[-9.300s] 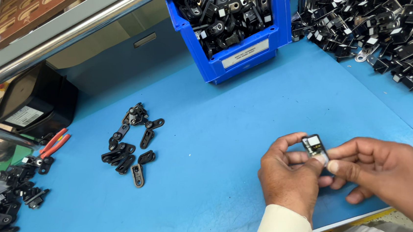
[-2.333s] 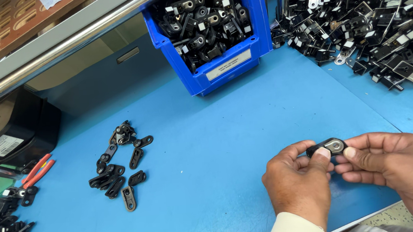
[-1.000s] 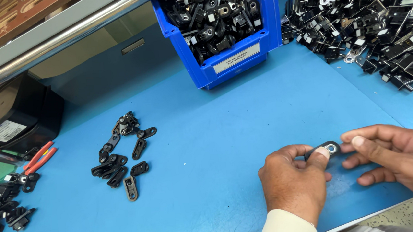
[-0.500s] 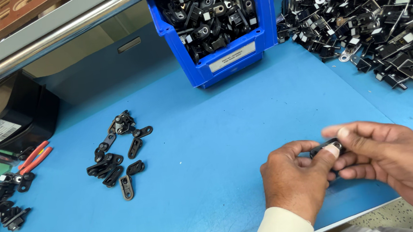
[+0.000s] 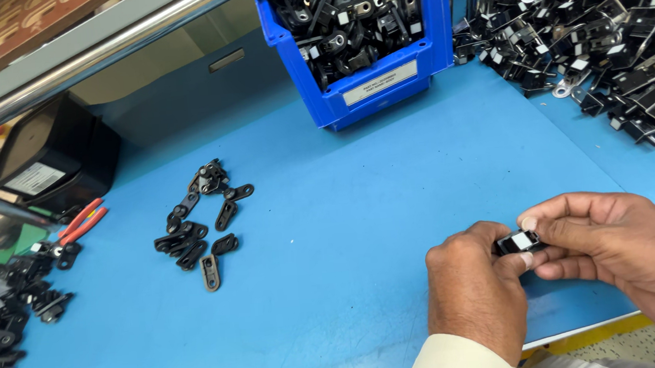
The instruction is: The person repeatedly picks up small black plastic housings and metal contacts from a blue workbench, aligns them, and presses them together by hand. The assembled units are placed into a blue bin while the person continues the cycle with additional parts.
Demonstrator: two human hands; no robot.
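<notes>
At the blue bench's (image 5: 360, 205) near edge, small black bracket (image 5: 517, 241) pinched between left hand (image 5: 472, 293) and right hand (image 5: 621, 250); a dozen-odd finished pieces (image 5: 199, 221) laid aside, full blue bin (image 5: 355, 38) and loose heap (image 5: 603, 30) pending.

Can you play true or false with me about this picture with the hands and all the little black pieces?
1. Both hands, the left hand and the right hand, pinch one small black part together. True.
2. The blue bin is empty. False: it is full of black parts.
3. A small cluster of black links lies on the blue table. True.
4. The pliers have green handles. False: the handles are red.
5. The big heap of parts sits at the far right. True.
</notes>
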